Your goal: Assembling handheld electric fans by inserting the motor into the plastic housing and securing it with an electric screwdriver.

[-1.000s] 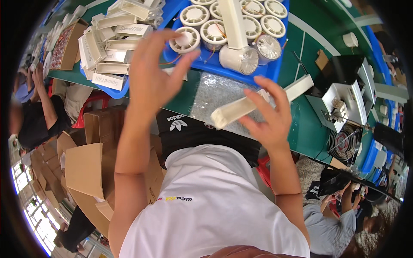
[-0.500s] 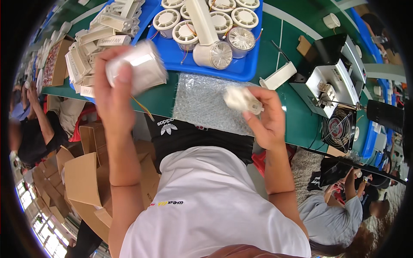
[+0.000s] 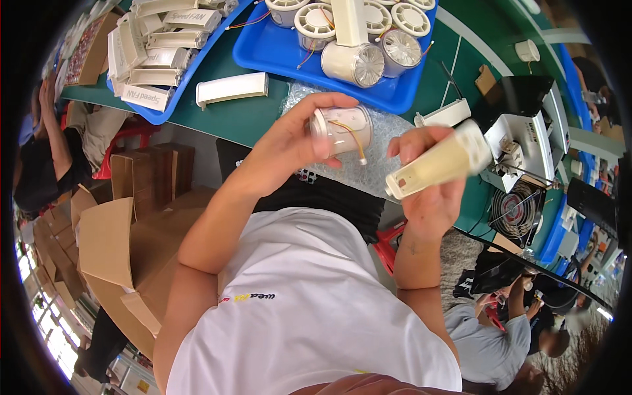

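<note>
My left hand is closed around a clear-and-white cylindrical fan head, over the table edge. Thin coloured wires with a small white plug hang from the fan head's side. To its right, my right hand grips a long cream plastic handle, tilted with its far end up to the right and slightly blurred. The two parts are apart. Beneath both hands lies a sheet of bubble wrap on the green table.
A blue tray of fan heads, one with a handle, stands ahead. Another blue tray at left holds cream handle shells. One loose shell lies between them. At right are a metal-and-black device and a round fan. Cardboard boxes stand lower left.
My left hand has brought the fan head rightward to the middle, turning its wires into sight. My right hand has swung the handle so its length shows. The whole view has shifted.
</note>
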`<state>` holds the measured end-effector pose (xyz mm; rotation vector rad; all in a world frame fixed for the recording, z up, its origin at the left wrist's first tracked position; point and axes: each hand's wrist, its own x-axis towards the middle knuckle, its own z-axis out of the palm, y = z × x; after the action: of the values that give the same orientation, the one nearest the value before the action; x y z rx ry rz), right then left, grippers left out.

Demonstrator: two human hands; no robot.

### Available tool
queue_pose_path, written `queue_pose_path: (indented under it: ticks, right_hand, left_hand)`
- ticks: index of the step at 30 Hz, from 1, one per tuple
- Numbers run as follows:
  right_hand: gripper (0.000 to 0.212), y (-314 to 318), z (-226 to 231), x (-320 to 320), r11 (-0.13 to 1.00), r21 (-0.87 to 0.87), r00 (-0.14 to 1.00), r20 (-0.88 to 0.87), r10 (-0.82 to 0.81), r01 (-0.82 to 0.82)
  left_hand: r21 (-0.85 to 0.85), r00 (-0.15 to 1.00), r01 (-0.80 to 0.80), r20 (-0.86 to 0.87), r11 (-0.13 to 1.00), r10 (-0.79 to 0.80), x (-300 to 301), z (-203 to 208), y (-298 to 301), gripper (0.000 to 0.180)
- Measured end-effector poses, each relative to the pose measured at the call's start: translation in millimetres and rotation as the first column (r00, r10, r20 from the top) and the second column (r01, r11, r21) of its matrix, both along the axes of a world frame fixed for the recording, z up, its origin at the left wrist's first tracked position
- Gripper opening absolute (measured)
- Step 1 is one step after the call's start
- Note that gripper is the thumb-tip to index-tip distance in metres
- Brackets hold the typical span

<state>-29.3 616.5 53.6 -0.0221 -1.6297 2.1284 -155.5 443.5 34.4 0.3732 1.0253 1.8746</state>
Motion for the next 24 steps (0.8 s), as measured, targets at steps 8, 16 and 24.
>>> queue_pose_path:
  ticks: [8, 16, 24]
  right_hand:
    - [0.06, 1.7, 17.8, 9.6, 0.834, 0.543, 0.966, -0.255, 0.046, 0.104]
    - [0.053, -6.0, 7.3, -7.7, 0.852, 0.501, 0.951, -0.309, 0.011, 0.153]
    - [0.057, -5.8, 4.6, -14.2, 0.874, 0.451, 0.935, -0.354, -0.009, 0.18]
  left_hand:
    - [-0.104, 0.968, -0.079, -0.247, 0.991, 0.051, 10.2, 1.5, 4.4, 0.063]
    - [-0.175, 0.96, -0.039, -0.279, 0.984, -0.011, 7.4, 1.3, 5.6, 0.052]
    - [-0.255, 0.913, -0.051, -0.404, 0.965, -0.059, 7.5, 9.1, 1.3, 0.051]
